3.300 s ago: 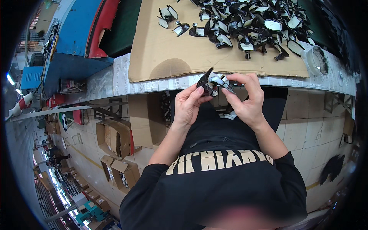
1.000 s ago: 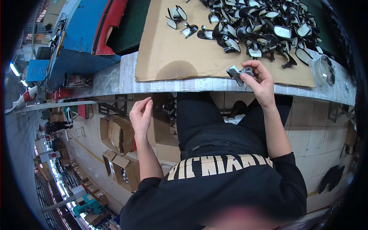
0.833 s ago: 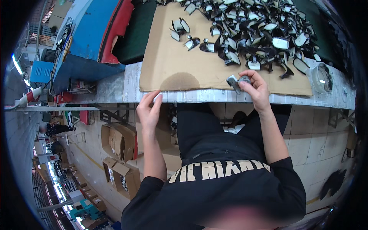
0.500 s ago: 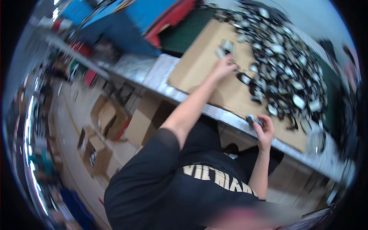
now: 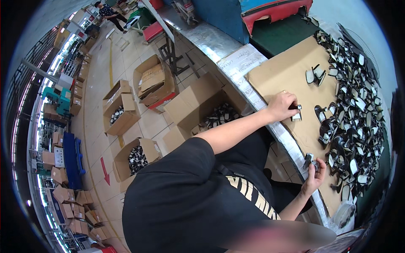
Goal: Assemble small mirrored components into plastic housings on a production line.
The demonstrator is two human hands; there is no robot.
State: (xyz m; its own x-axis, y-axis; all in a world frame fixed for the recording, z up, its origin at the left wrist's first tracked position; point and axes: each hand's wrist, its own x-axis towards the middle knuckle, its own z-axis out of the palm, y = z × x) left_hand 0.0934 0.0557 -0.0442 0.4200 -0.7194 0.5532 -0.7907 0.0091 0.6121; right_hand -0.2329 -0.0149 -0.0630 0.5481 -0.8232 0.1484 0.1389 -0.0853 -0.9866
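Note:
My left hand (image 5: 283, 106) is closed on a small black-and-white piece (image 5: 296, 114) at the near edge of a cardboard sheet (image 5: 280, 69). Closer to my body, my right hand (image 5: 314, 175) pinches a small dark grey, shiny object (image 5: 309, 161); its exact kind is not clear. Beyond my left hand, a few similar black-and-white pieces (image 5: 315, 76) lie apart on the cardboard. A large heap of such curved black pieces with white pads (image 5: 356, 122) covers the right side.
Clear plastic (image 5: 344, 216) lies at the table's near right end. A blue-and-red machine (image 5: 270, 14) stands at the back. On the floor to the left are open cartons (image 5: 122, 107), some holding similar pieces. A person (image 5: 110, 16) walks in the far background.
The view has swung, bringing more floor and cartons into sight. My left hand has drawn back from the separate pieces toward the cardboard's near edge. My right hand still holds its object.

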